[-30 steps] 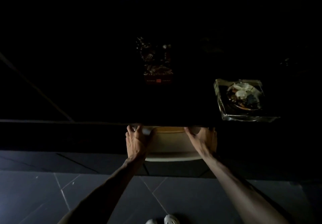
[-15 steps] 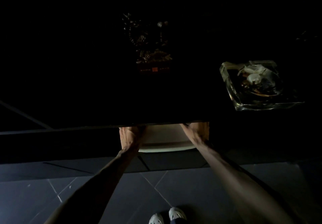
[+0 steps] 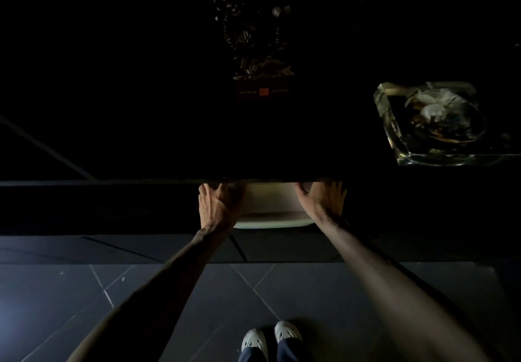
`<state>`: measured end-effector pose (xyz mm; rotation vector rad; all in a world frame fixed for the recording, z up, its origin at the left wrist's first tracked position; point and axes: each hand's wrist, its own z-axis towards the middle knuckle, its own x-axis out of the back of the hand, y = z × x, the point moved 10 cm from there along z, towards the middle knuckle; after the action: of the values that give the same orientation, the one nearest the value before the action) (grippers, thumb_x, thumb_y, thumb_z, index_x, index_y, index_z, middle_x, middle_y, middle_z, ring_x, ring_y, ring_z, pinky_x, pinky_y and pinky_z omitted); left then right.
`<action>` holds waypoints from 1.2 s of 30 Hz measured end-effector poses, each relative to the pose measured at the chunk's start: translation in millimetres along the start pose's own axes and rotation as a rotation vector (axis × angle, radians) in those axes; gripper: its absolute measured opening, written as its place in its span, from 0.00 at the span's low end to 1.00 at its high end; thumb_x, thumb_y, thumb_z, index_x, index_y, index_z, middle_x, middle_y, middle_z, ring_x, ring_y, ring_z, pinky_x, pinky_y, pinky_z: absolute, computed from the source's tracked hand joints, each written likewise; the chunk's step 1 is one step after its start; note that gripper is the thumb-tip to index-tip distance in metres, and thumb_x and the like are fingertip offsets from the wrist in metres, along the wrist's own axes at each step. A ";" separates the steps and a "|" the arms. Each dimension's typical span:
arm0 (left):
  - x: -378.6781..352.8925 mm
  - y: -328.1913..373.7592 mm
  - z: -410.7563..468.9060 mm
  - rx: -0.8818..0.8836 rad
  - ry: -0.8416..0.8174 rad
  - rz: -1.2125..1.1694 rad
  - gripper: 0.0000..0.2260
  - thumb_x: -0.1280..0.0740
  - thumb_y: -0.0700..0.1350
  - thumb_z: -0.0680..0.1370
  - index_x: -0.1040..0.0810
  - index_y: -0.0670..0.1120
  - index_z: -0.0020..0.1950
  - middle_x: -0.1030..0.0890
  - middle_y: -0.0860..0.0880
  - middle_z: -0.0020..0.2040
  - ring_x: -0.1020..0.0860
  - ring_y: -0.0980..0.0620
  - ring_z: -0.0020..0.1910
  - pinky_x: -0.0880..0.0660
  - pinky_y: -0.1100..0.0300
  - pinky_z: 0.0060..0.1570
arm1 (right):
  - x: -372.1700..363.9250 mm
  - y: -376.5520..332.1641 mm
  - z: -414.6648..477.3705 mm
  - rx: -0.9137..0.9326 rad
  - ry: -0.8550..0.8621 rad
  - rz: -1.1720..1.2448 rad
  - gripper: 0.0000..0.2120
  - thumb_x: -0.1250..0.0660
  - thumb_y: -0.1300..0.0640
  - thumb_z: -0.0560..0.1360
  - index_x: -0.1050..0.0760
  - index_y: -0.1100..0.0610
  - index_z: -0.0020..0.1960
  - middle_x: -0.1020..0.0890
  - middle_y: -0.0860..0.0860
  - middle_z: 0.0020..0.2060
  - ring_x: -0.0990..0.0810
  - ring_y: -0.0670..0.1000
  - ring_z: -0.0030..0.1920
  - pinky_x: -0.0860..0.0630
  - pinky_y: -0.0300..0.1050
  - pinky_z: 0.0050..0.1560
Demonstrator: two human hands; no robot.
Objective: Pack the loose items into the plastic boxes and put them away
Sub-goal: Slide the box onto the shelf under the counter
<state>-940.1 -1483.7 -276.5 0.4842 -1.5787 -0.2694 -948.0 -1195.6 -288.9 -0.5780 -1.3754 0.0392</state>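
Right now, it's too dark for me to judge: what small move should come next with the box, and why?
Probably slide the pale box a little further under the dark tabletop. Both the left hand and right hand grip its sides, its far end is already hidden under the edge, and only its near rim sticks out.

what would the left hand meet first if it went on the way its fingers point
The left hand, gripping the white box, would probably pass under the tabletop edge; beyond is hidden.
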 end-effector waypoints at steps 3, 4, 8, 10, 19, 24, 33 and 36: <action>1.4 0.0 -9.2 -0.050 0.011 -0.053 0.31 0.36 0.66 0.78 0.35 0.54 0.77 0.36 0.40 0.71 0.33 0.38 0.64 0.28 0.44 0.59 | 4.6 -1.1 -9.2 0.023 -0.042 -0.043 0.36 0.41 0.31 0.75 0.33 0.55 0.73 0.31 0.61 0.71 0.33 0.63 0.70 0.35 0.60 0.65; 2.8 -2.6 -14.0 -0.055 0.015 -0.068 0.31 0.35 0.64 0.78 0.36 0.55 0.77 0.37 0.40 0.73 0.33 0.37 0.67 0.27 0.43 0.59 | 6.2 -2.8 -13.8 0.045 -0.068 -0.073 0.37 0.41 0.31 0.76 0.35 0.55 0.75 0.34 0.61 0.74 0.36 0.62 0.72 0.36 0.59 0.67; 16.0 -15.1 -41.7 -0.042 0.076 -0.138 0.31 0.38 0.64 0.79 0.39 0.53 0.79 0.39 0.42 0.77 0.35 0.39 0.71 0.25 0.44 0.59 | 45.1 -16.2 -51.6 0.178 0.053 0.029 0.32 0.39 0.36 0.77 0.35 0.54 0.75 0.33 0.59 0.73 0.34 0.60 0.71 0.34 0.56 0.65; 18.8 -29.2 -58.0 0.014 0.087 -0.131 0.31 0.42 0.67 0.79 0.37 0.52 0.78 0.37 0.42 0.76 0.33 0.40 0.70 0.25 0.44 0.58 | 60.4 -31.1 -84.4 0.288 0.121 0.097 0.25 0.39 0.39 0.78 0.29 0.53 0.69 0.28 0.55 0.67 0.30 0.56 0.67 0.33 0.52 0.62; 4.1 -95.2 -82.4 -0.002 0.004 -0.040 0.28 0.37 0.58 0.81 0.34 0.46 0.77 0.33 0.43 0.76 0.33 0.42 0.73 0.30 0.46 0.68 | -49.2 -91.0 -177.7 0.409 -0.261 0.099 0.23 0.41 0.41 0.80 0.27 0.52 0.70 0.25 0.50 0.65 0.28 0.52 0.67 0.34 0.50 0.67; -1.8 -125.9 -70.3 -0.138 -0.048 -0.023 0.27 0.37 0.57 0.82 0.34 0.47 0.78 0.34 0.45 0.77 0.35 0.46 0.75 0.31 0.49 0.70 | -145.1 -93.3 -194.6 0.270 -0.502 -0.032 0.30 0.47 0.39 0.81 0.42 0.50 0.79 0.39 0.49 0.78 0.41 0.51 0.77 0.45 0.53 0.75; -27.5 -157.9 -65.8 -0.322 -0.075 -0.011 0.25 0.32 0.50 0.81 0.30 0.44 0.76 0.30 0.44 0.74 0.32 0.44 0.74 0.30 0.50 0.69 | -198.1 -86.5 -203.7 0.193 -0.375 -0.111 0.35 0.45 0.36 0.79 0.45 0.52 0.80 0.37 0.52 0.78 0.41 0.53 0.77 0.43 0.55 0.76; -35.5 -159.9 -65.1 -0.346 -0.065 0.001 0.24 0.31 0.49 0.80 0.29 0.44 0.75 0.29 0.43 0.73 0.32 0.43 0.72 0.29 0.48 0.68 | -199.5 -82.0 -206.5 0.193 -0.325 -0.106 0.35 0.44 0.36 0.78 0.43 0.53 0.80 0.36 0.53 0.77 0.39 0.54 0.77 0.40 0.56 0.74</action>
<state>-852.8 -1600.1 -376.0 0.2072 -1.5542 -0.5506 -824.3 -1412.2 -453.2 -0.3447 -1.6941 0.1847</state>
